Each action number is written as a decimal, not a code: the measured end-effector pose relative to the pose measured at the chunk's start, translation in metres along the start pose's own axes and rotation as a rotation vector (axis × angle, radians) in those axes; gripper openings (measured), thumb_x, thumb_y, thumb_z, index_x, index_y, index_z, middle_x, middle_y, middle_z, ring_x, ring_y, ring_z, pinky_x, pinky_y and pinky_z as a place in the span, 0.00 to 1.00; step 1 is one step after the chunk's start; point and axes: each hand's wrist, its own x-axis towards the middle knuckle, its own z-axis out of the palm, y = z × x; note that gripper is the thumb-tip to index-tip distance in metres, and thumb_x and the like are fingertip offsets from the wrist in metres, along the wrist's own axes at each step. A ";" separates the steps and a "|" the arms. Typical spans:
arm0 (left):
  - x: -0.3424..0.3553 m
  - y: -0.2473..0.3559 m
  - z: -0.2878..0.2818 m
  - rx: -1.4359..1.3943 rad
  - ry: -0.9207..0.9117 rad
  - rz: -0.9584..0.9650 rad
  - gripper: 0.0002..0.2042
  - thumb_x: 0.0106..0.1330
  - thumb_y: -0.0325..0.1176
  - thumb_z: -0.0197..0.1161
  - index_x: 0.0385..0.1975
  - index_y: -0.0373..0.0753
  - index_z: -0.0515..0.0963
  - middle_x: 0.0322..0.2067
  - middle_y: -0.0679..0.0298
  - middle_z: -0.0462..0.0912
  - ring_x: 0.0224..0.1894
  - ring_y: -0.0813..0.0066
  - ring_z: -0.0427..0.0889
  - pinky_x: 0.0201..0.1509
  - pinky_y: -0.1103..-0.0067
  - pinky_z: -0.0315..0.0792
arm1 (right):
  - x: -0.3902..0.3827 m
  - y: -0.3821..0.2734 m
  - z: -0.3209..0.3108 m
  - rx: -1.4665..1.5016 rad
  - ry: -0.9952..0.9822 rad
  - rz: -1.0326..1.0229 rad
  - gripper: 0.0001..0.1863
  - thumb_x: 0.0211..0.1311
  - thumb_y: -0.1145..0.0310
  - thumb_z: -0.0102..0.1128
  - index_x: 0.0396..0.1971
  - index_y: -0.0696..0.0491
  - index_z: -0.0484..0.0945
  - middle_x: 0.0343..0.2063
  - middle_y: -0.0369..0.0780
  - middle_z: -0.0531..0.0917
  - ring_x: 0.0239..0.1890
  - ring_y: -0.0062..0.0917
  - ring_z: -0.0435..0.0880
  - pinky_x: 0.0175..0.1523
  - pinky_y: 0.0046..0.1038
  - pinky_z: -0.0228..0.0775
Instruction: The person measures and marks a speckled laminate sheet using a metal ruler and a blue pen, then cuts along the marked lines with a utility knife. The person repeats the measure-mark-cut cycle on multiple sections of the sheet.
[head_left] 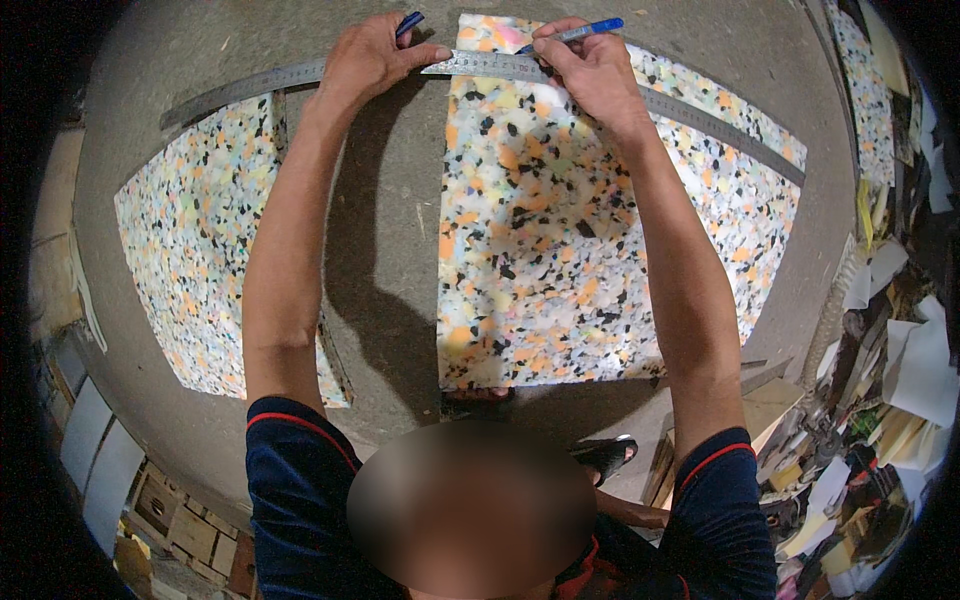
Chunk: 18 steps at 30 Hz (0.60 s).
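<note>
A long metal ruler (500, 65) lies across the far part of a speckled foam sheet (540, 230) and reaches left over a second speckled foam piece (200, 240). My left hand (365, 60) is closed on the ruler beyond the sheet's left edge, its thumb along the top face. A small dark blue piece, which looks like a pen cap (410, 22), sticks out between its fingers. In my right hand (595, 75) is a blue marker pen (580, 32), held at a slant. Its tip is at the ruler's far edge, on the foam.
Both foam pieces lie on a grey floor (390, 210), with a strip of floor between them. Scraps and offcuts (850, 480) are heaped along the right. Wooden pallet-like boards (190, 530) are at the lower left. A dark sandal (605, 458) shows near the sheet's near edge.
</note>
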 end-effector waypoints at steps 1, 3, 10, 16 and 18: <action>-0.001 0.001 0.000 -0.018 0.000 0.012 0.30 0.55 0.64 0.74 0.22 0.44 0.69 0.19 0.66 0.74 0.24 0.72 0.73 0.29 0.72 0.69 | 0.000 0.000 0.000 -0.002 -0.003 0.003 0.12 0.71 0.62 0.63 0.44 0.54 0.84 0.27 0.32 0.85 0.26 0.12 0.78 0.31 0.19 0.70; -0.002 0.004 0.000 0.001 0.003 0.011 0.29 0.56 0.64 0.74 0.22 0.44 0.69 0.19 0.67 0.74 0.24 0.73 0.73 0.29 0.72 0.69 | -0.001 -0.001 -0.001 -0.005 -0.006 0.005 0.11 0.71 0.62 0.64 0.44 0.53 0.84 0.27 0.32 0.85 0.26 0.12 0.78 0.31 0.19 0.71; -0.003 0.004 0.000 -0.002 -0.002 -0.008 0.29 0.56 0.63 0.74 0.22 0.44 0.69 0.19 0.67 0.74 0.24 0.73 0.73 0.29 0.72 0.70 | -0.004 -0.003 0.001 0.062 0.038 0.028 0.12 0.71 0.62 0.64 0.46 0.52 0.85 0.29 0.33 0.86 0.27 0.13 0.80 0.32 0.20 0.74; -0.003 0.006 0.000 -0.013 -0.011 -0.053 0.30 0.54 0.64 0.75 0.22 0.44 0.69 0.19 0.66 0.74 0.24 0.72 0.73 0.30 0.71 0.70 | -0.003 -0.003 -0.001 -0.010 -0.001 0.035 0.12 0.71 0.62 0.64 0.46 0.52 0.85 0.30 0.34 0.87 0.28 0.13 0.81 0.32 0.20 0.74; -0.003 0.006 0.001 -0.027 0.017 -0.041 0.29 0.54 0.63 0.76 0.20 0.44 0.68 0.17 0.67 0.73 0.23 0.72 0.72 0.29 0.71 0.69 | -0.002 -0.003 -0.001 -0.027 -0.012 0.034 0.12 0.71 0.62 0.64 0.46 0.52 0.85 0.31 0.35 0.87 0.28 0.13 0.81 0.33 0.20 0.75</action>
